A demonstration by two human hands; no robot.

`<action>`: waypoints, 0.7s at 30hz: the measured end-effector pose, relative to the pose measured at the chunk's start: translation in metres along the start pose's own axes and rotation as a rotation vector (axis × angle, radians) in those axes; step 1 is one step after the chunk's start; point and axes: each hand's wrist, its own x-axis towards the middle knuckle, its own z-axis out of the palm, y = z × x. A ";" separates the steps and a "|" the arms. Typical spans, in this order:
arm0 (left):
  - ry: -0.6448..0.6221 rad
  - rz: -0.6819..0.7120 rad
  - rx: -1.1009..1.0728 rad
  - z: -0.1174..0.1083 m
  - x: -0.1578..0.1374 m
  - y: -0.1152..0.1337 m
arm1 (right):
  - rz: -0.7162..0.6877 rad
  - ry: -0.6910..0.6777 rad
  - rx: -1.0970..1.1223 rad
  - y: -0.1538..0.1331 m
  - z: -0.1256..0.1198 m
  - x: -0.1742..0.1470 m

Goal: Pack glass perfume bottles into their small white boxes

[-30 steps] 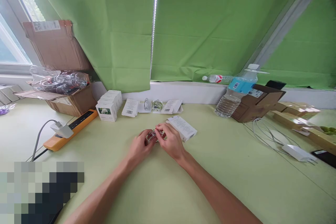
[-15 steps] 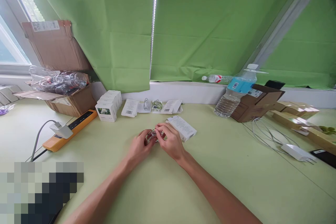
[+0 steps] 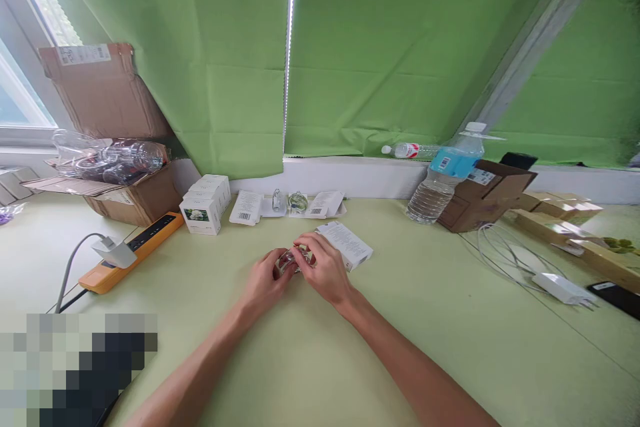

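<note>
My left hand is closed around the side of a small, clear, rounded glass bottle, low over the table. My right hand bends over the same bottle from the right, thumb and forefinger pinched together at its top. Whatever sits between those fingertips is too small to make out, and the fingers cover much of the bottle. Just beyond my right hand lies a white printed box, partly hidden by it. Farther back, two more small glass pieces, an upright one and a rounded one, rest among white cartons.
White boxes stand in a row at the back left, beside an orange power strip and an opened cardboard box. A large water bottle leans against a brown box on the right. A white charger with cable lies nearer.
The view has shifted slightly. Both hands keep nearly the same grip on the glass bottle, with the right fingertips turning a little at its top.
</note>
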 end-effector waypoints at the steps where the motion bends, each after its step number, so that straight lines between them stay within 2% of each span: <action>1: 0.001 -0.003 -0.002 0.000 0.000 0.000 | 0.009 -0.001 0.007 0.000 -0.001 0.000; 12: 0.005 -0.029 -0.005 0.001 0.001 -0.002 | 0.002 -0.010 0.033 0.001 -0.008 0.005; 17: 0.010 0.001 -0.018 -0.001 0.000 0.000 | 0.095 0.109 0.017 0.013 -0.021 0.015; 21: 0.021 -0.008 -0.037 -0.002 0.000 0.000 | 0.138 0.064 -0.077 0.029 -0.034 0.026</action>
